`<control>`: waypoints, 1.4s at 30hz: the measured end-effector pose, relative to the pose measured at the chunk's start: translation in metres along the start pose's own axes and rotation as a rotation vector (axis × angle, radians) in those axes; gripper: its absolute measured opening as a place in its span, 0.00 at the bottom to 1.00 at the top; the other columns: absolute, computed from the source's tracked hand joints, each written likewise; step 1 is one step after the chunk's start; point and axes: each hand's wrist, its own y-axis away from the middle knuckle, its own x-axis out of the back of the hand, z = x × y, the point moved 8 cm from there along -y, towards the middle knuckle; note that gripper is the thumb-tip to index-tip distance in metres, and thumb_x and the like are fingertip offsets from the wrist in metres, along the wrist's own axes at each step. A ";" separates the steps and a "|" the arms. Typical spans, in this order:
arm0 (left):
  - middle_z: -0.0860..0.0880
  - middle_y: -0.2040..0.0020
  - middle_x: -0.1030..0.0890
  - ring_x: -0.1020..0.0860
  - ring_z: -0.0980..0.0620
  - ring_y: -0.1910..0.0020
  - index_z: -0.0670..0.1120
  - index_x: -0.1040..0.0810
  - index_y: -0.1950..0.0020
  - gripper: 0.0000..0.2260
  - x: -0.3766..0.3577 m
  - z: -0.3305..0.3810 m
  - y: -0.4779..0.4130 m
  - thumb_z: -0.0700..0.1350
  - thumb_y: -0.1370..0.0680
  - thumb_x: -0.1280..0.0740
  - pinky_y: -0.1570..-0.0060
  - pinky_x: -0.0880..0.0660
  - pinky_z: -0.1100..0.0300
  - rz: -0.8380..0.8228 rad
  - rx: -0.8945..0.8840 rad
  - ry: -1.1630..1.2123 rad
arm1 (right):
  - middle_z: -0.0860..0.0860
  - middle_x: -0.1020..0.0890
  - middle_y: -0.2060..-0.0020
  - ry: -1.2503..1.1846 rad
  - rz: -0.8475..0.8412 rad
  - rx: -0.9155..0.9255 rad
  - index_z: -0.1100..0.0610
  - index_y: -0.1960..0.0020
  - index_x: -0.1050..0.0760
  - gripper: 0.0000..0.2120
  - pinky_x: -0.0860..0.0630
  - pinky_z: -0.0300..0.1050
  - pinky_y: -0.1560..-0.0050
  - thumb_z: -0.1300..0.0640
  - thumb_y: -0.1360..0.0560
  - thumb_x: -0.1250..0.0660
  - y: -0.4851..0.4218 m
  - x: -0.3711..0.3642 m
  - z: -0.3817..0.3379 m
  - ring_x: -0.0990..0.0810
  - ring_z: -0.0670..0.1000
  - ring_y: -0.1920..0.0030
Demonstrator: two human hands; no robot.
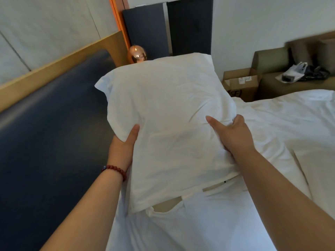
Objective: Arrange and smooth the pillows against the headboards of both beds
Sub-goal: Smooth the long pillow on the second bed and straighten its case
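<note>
Open cardboard box (241,84) beyond the bed (281,127), flaps up, contents not visible. White pillow (163,109) held over the bed, just beside the dark padded headboard (54,115). Left hand (125,144) grips the pillow's left edge, thumb on the front, fingers hidden behind; right hand (232,134) clamps the right edge, thumb stretched across the front, fingers curled into bunched fabric.

— Any writing to read here?
— Only on the cardboard box (242,87) at the right of the frame. Black letters low on its front face look like "SF", and they are partly cut off.
— And the two white stickers (244,80) on its open flap?
— They carry print, but it is too small to read.
</note>
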 end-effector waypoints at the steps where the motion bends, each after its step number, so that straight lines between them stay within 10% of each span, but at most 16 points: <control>1: 0.56 0.43 0.24 0.26 0.54 0.44 0.53 0.30 0.29 0.24 -0.012 -0.010 -0.020 0.60 0.23 0.36 0.47 0.33 0.61 0.007 0.035 -0.018 | 0.53 0.23 0.44 0.007 -0.006 -0.004 0.56 0.37 0.33 0.51 0.27 0.61 0.40 0.20 0.46 0.36 -0.023 -0.013 0.005 0.24 0.59 0.42; 7: 0.53 0.44 0.24 0.26 0.52 0.48 0.54 0.31 0.34 0.22 -0.077 -0.078 -0.138 0.64 0.23 0.38 0.48 0.33 0.57 0.055 0.242 -0.073 | 0.54 0.23 0.45 0.063 -0.047 0.000 0.56 0.38 0.33 0.53 0.25 0.63 0.43 0.18 0.48 0.38 -0.161 -0.104 0.045 0.23 0.61 0.44; 19: 0.46 0.38 0.24 0.24 0.43 0.43 0.45 0.33 0.31 0.50 -0.158 -0.276 -0.229 0.78 0.42 0.35 0.43 0.23 0.47 0.254 0.498 -0.409 | 0.60 0.25 0.39 0.384 -0.041 -0.078 0.56 0.27 0.39 0.53 0.31 0.62 0.37 0.19 0.39 0.43 -0.268 -0.268 0.206 0.27 0.63 0.37; 33: 0.55 0.42 0.28 0.25 0.51 0.42 0.52 0.33 0.35 0.41 -0.160 -0.345 -0.237 0.74 0.40 0.34 0.42 0.29 0.56 0.336 0.376 -0.363 | 0.61 0.30 0.33 0.485 0.011 -0.034 0.61 0.23 0.43 0.56 0.38 0.59 0.33 0.20 0.37 0.51 -0.256 -0.329 0.243 0.32 0.62 0.33; 42: 0.48 0.35 0.27 0.27 0.48 0.37 0.47 0.36 0.28 0.53 -0.162 -0.367 -0.243 0.80 0.43 0.38 0.36 0.28 0.46 0.323 0.287 -0.367 | 0.62 0.30 0.32 0.455 0.030 -0.034 0.63 0.24 0.42 0.59 0.39 0.60 0.30 0.18 0.37 0.55 -0.257 -0.334 0.257 0.33 0.63 0.31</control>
